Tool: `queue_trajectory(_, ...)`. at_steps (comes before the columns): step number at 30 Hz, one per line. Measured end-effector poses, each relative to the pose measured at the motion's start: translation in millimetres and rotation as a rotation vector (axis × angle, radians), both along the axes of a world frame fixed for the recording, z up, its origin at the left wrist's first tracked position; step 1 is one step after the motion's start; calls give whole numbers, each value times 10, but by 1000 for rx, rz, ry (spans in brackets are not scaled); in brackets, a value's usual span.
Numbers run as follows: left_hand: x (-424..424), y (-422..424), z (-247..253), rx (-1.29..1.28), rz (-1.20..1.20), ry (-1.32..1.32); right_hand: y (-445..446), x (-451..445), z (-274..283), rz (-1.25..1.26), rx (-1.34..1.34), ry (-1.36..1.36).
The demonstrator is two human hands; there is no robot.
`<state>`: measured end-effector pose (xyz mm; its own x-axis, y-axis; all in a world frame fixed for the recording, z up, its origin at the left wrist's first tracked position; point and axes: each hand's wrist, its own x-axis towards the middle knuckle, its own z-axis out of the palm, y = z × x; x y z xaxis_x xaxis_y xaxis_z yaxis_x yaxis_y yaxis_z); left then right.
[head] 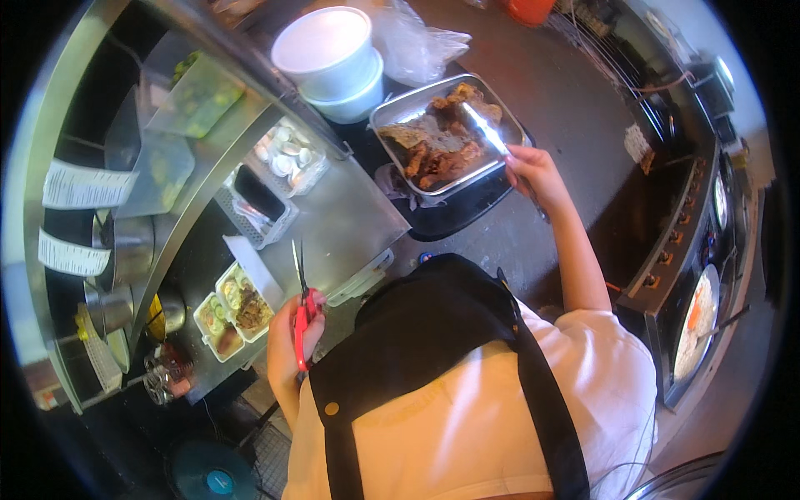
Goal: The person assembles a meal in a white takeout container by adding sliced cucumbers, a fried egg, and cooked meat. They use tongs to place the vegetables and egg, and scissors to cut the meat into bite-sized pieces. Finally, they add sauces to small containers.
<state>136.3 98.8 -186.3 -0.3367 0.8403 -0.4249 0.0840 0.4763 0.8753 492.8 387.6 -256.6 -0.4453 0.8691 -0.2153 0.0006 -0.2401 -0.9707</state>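
Observation:
My left hand [292,337] holds red-handled scissors [302,312], blades pointing up and away from me. Just beyond it, on the steel counter, lies an opened white takeout box [236,309] with browned meat, cucumber slices and other food in its compartments. Out to the right, my right hand [534,175] grips a shiny metal utensil [486,126] by its handle. Its bright front part reaches over a rectangular metal tray [389,153]. Pieces of browned cooked meat [440,165] sit in that tray; the exact kind of utensil cannot be told.
White lidded tubs [328,56] are stacked beyond the counter, beside clear plastic bags [415,47]. Plastic baskets [300,178] with small containers stand on the steel counter [337,206]. A shelf edge [206,165] curves above at left. A stove [665,275] is at far right.

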Motion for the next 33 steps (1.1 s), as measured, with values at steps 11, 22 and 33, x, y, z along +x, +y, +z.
queue_trajectory(11,-924,-445,391,510,-190,386,-1338,-2077,899,674,-91,532)
queue_trajectory(22,-2031,-1715,752,492,87,580,-2397,-3478,899,715,10,518)
queue_trajectory(33,-2378,-2150,646,499,90,802,-2896,-3848,855,732,75,549)
